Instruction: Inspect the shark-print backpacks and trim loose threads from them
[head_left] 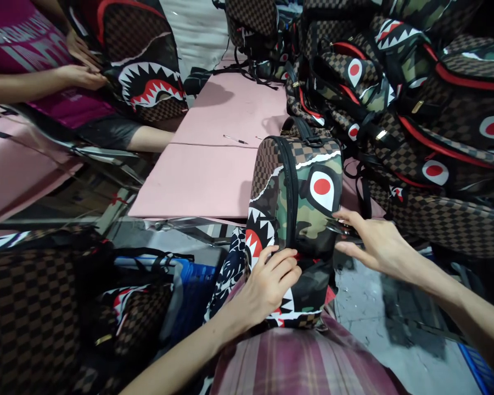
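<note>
even indoor light, soft shadows, perhaps slight blur, edges bowed by lens

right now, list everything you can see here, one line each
backpack: one, camo and brown check with shark face, upright before the person at the table edge
backpack pile: many, same prints, heaped right and rear
table: one, pink top, centre
pen: one, dark, on the table
co-worker's hands: two, upper left, on a shark backpack
bags: several, brown check, lower left
crate: one, blue, beside those bags
small tool: one, metallic, kind unclear, at the backpack's side
left hand: fingers curled on the backpack's zip edge
right hand: fingers pinch the small tool
</note>
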{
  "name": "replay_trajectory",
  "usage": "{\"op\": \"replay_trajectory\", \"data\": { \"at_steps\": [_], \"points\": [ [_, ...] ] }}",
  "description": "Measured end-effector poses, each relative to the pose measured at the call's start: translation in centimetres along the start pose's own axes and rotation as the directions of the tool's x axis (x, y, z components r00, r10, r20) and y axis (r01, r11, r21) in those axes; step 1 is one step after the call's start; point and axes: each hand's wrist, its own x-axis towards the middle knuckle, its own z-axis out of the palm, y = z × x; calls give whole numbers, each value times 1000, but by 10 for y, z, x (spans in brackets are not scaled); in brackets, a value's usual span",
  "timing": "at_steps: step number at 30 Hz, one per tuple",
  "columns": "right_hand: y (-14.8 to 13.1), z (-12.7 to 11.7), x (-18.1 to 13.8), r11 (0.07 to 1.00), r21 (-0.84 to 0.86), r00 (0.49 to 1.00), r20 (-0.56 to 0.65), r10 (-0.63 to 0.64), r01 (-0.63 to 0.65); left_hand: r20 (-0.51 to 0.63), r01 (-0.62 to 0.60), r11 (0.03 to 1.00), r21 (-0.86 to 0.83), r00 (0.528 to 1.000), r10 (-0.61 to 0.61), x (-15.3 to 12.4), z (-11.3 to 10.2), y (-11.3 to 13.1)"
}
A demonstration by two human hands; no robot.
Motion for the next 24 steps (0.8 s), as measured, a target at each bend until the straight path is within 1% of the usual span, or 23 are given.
{"op": "replay_trajectory", "data": {
  "at_steps": [1,3,5,7,9,12,15,19,21,22,24],
  "points": [
    [-1,-1,-4,993,-116,998,-47,-43,38,6,1,1000,-7,1000,-1,0,0,0],
    [-2,-3,-9,952,-264,981,-68,-182,158,14,0,1000,-14,1000,0,0,0,1],
    [-1,-5,-9,900,-335,946,-67,-318,279,17,1,1000,-10,1000,-1,1,-1,3],
    [-1,-6,-5,857,-385,916,-70,-396,341,23,6,1000,-6,1000,-6,2,-1,4],
    [-5,-6,-1,833,-411,906,-38,-422,371,24,7,1000,-5,1000,-7,4,0,6],
    [-12,-3,7,829,-374,903,62,-426,417,27,4,1000,1,1000,-4,4,1,8],
    [-13,0,12,826,-355,896,102,-432,438,42,20,1000,9,999,-20,5,2,9],
    [-4,5,13,815,-294,864,95,-495,499,23,23,999,36,999,-24,10,7,15],
    [2,10,11,824,-253,859,80,-505,507,-2,41,996,78,999,-41,11,10,21],
    [5,13,9,830,-239,861,67,-504,504,-29,72,991,112,997,-69,10,11,25],
    [9,19,7,839,-224,864,37,-502,496,-119,167,969,184,982,-147,8,14,32]
  ]
}}
